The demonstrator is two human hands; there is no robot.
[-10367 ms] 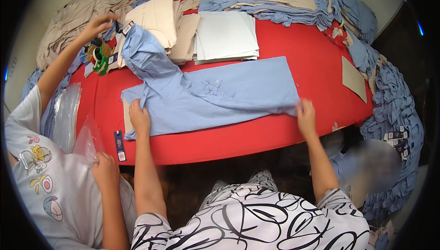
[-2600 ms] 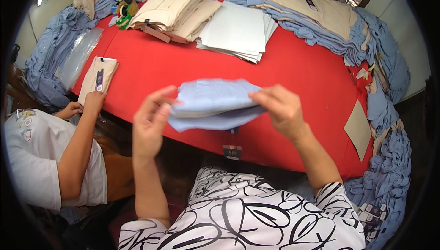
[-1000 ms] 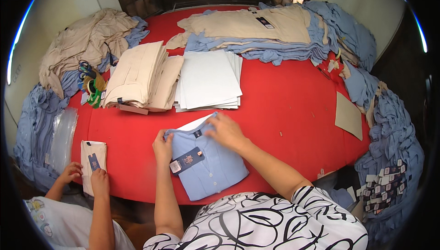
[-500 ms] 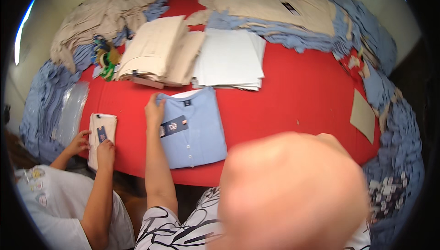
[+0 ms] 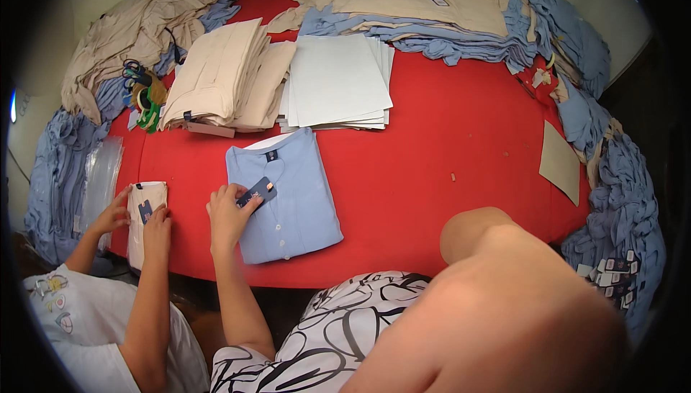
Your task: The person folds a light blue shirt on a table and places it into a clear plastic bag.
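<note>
Blue cloth made the shirt (image 5: 306, 202) mid-frame; the left hand (image 5: 229, 213) pinched its tag (image 5: 263, 190), best laid flat gently. I couldn't tell how the right hand was.

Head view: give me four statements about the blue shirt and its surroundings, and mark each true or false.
1. The left hand holds a dark tag over the blue shirt. True.
2. The blue shirt is spread out unfolded. False: it lies folded on the red table.
3. The white sheets lie right of the beige stack. True.
4. The beige card lies at the table's left end. False: it lies toward the right.
</note>
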